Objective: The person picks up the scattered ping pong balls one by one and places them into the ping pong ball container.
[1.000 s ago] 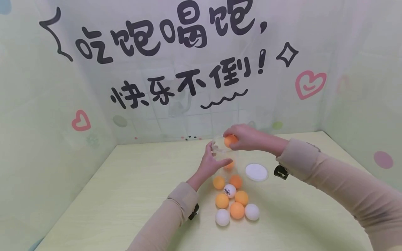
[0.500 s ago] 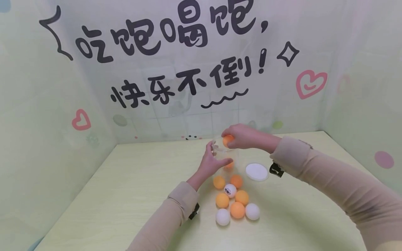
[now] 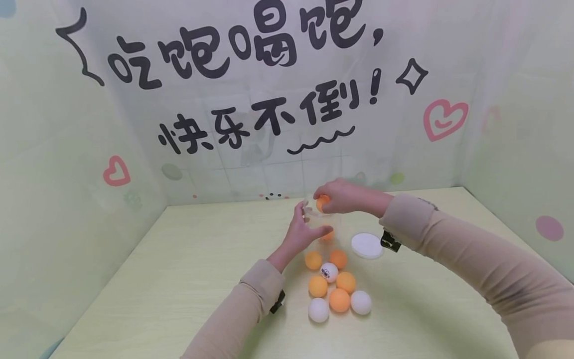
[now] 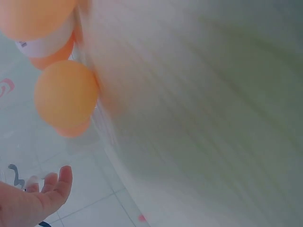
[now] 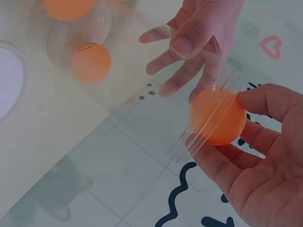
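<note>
A clear plastic jar (image 5: 177, 150) stands upright on the table, and my left hand (image 3: 299, 235) grips its side, thumb on the near side and fingers behind. At the mouth, my right hand (image 3: 347, 196) pinches an orange ping-pong ball (image 5: 220, 118) between thumb and fingers; the threaded neck crosses in front of the ball in the right wrist view. Another orange ping-pong ball (image 5: 92, 63) lies at the bottom inside the jar. The left wrist view catches only some fingers (image 4: 59, 189) beyond the loose balls.
In front of the jar several orange and white ping-pong balls (image 3: 339, 300) sit loosely grouped on the pale wooden table (image 3: 188, 279). A round white lid (image 3: 366, 246) lies flat to the jar's right. A printed curtain (image 3: 251, 179) rises behind the table and along both sides.
My right hand has shifted a little left with the orange ping-pong ball, bringing it over the jar's mouth. The left hand stays in place on the jar.
</note>
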Available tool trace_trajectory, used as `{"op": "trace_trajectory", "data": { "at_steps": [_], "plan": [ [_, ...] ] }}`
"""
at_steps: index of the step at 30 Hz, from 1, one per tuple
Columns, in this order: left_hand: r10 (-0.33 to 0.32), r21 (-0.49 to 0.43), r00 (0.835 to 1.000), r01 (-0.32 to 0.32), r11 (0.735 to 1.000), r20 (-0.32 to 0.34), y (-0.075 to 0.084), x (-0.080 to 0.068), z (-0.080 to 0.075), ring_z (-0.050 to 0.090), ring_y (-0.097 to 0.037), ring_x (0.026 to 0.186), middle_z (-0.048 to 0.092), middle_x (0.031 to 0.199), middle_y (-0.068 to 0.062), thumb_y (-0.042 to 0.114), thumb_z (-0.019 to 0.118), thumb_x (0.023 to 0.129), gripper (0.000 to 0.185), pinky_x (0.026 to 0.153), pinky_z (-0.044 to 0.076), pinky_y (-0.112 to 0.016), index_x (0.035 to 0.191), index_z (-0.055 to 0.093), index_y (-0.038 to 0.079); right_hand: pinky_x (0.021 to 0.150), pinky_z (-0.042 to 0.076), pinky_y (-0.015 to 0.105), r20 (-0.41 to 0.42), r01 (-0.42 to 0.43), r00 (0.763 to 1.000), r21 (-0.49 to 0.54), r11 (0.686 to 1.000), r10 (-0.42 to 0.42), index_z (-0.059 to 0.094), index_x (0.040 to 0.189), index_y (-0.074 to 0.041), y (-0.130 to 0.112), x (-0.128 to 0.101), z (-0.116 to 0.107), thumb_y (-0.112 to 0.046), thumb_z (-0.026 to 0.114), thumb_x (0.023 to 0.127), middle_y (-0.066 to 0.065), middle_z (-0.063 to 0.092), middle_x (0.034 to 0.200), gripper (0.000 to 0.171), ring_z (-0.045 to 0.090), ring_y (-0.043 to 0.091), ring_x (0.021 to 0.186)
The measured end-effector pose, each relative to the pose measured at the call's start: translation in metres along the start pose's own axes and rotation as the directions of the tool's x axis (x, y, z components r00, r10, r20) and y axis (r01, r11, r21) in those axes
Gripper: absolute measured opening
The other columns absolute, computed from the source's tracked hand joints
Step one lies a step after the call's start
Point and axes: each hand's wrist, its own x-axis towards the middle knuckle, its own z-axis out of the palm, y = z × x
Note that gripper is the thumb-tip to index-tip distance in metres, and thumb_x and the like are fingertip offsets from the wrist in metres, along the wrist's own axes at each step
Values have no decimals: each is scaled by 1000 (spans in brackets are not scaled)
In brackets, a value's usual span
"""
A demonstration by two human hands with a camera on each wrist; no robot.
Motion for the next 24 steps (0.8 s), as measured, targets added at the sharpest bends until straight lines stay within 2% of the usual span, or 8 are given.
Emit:
{"op": "trace_trajectory", "data": {
  "at_steps": [13,24],
  "plan": [
    [20,-5,1000,-20,1000,-4,1,0,0,34,-38,128,25,145,-19,28,76,74,94,99,37,-49,143,14,10,82,49,38,19,12,1000,9,1000,-12,59,115,2,-4,-3,0,-4,51,79,18,62,111,37,58,30,97],
    [6,-12,1000,-6,1000,-11,1,0,1,34,-37,128,29,145,-16,28,77,73,95,100,36,-48,143,15,12,83,49,41,-64,49,997,21,999,-47,61,111,4,3,-13,-5,-3,51,80,19,63,108,33,59,32,97]
  ]
}}
